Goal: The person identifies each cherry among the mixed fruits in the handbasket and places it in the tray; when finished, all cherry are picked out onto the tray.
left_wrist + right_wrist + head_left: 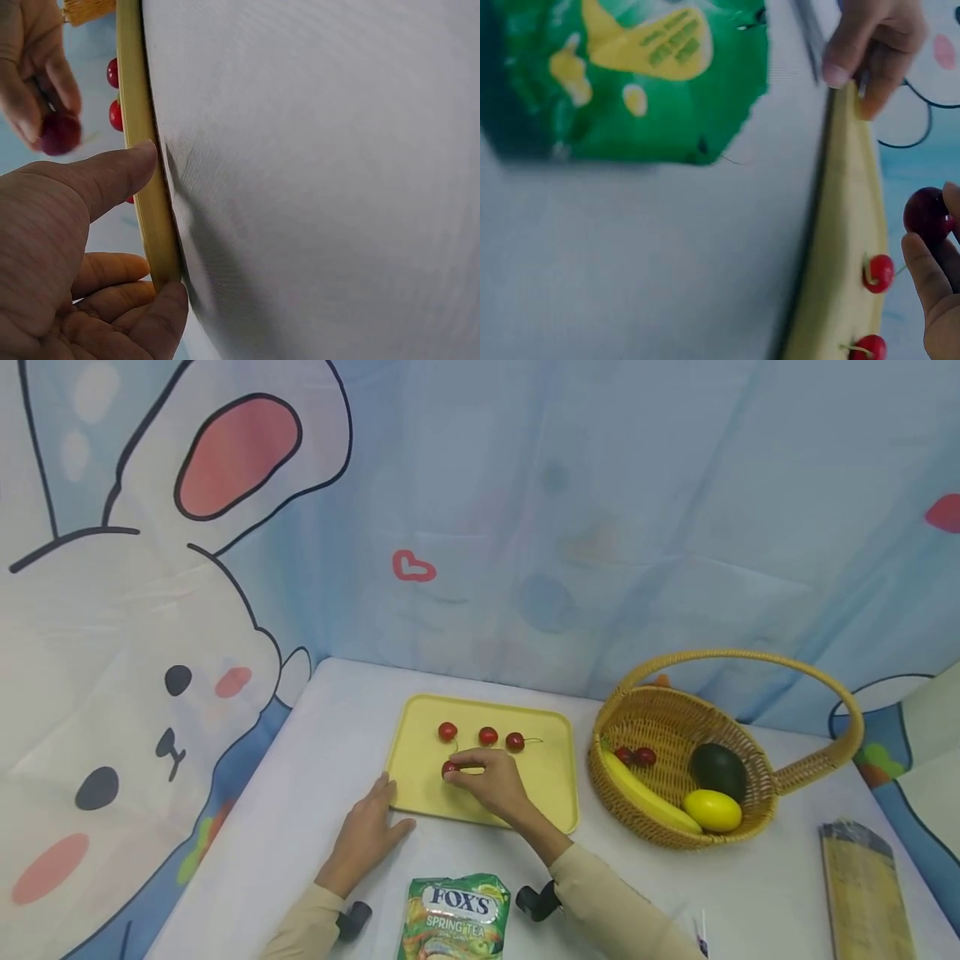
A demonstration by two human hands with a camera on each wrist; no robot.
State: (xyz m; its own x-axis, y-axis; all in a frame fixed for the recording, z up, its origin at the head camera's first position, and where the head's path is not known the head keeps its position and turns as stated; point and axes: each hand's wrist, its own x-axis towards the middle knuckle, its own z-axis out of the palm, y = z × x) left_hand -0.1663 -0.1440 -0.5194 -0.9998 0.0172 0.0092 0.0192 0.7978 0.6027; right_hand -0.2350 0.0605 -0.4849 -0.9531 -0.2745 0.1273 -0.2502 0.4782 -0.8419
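A: Where is the cherry (927, 214) now?

B: It is in the right hand (491, 781), over the left half of the yellow tray (547, 777). The thumb and fingers pinch it, I suppose because such a small, smooth fruit needs only the fingertips.

A: Does it touch the tray?

B: This I cannot tell with certainty. In the left wrist view it seems raised.

A: And what does the left hand (365, 835) do?

B: It grips the near left corner, with the thumb at the near edge and the fingers at the left side. In my judgement, this prevents the tray from sliding.

A: Why do the three other cherries (488, 737) lie apart?

B: They make a loose row on the tray, farther from the person. The gaps probably let fingers reach each one separately.

A: What is on the right?

B: A wicker basket (667, 727) with a banana (645, 792), a lemon (712, 811), a dark green fruit (718, 772) and two small red fruits (644, 757). Its wall likely stops round things from rolling away. The candy bag (456, 918) lies in front of the tray, apart from it.
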